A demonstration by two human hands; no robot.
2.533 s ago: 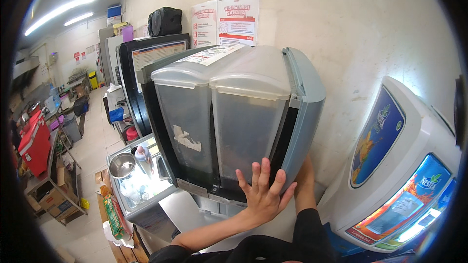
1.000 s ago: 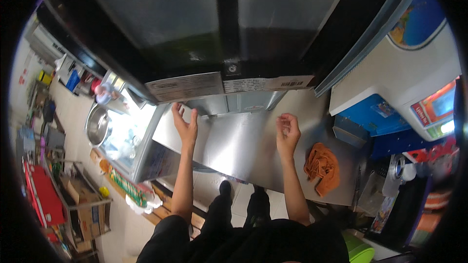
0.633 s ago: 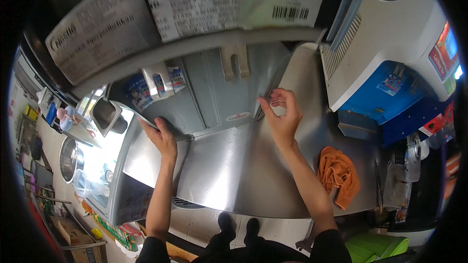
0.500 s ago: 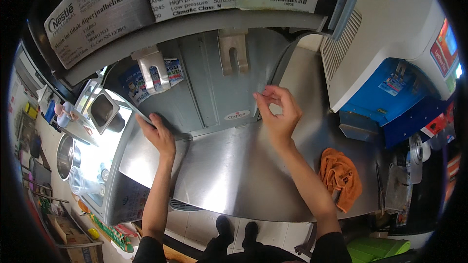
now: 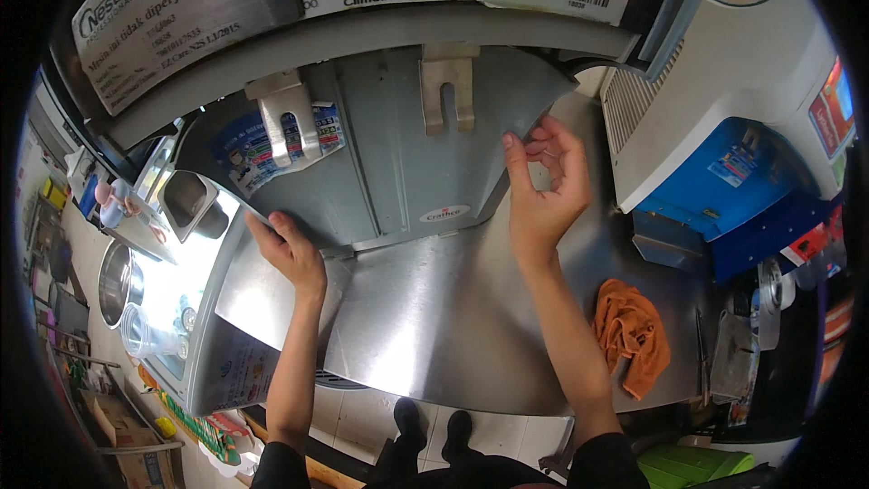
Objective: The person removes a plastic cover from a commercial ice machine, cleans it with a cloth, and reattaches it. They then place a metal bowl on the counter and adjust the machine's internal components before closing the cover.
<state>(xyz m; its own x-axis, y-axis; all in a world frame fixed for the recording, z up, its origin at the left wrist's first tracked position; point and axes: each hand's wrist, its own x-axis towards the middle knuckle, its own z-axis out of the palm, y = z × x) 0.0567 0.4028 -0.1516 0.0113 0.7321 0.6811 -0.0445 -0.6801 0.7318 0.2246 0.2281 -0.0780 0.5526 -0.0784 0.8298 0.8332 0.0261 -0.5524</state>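
A grey plastic panel [image 5: 389,181] from a drink dispenser stands on the steel counter, below the machine's dark upper body. Two slotted metal brackets, one on the left [image 5: 286,118] and one on the right [image 5: 447,89], hang over its upper part. My left hand [image 5: 291,255] is closed on the panel's lower left edge, thumb towards me. On the opposite side, my right hand [image 5: 550,177] holds the right edge, with the thumb at its face and the other fingers curled beside it. A blue printed sticker [image 5: 272,149] lies partly behind the left bracket.
An orange cloth [image 5: 631,335] lies crumpled on the steel counter [image 5: 398,335] at right. Behind it stands a white dispenser [image 5: 724,81] with a blue front. Left are a metal pan [image 5: 187,204], clear plastic cups [image 5: 145,330] and a steel bowl [image 5: 120,285]. A green bin [image 5: 692,466] sits below right.
My right hand has moved right and up, from in front of the panel to its right edge. My left hand stays on the left edge. The view has shifted slightly.
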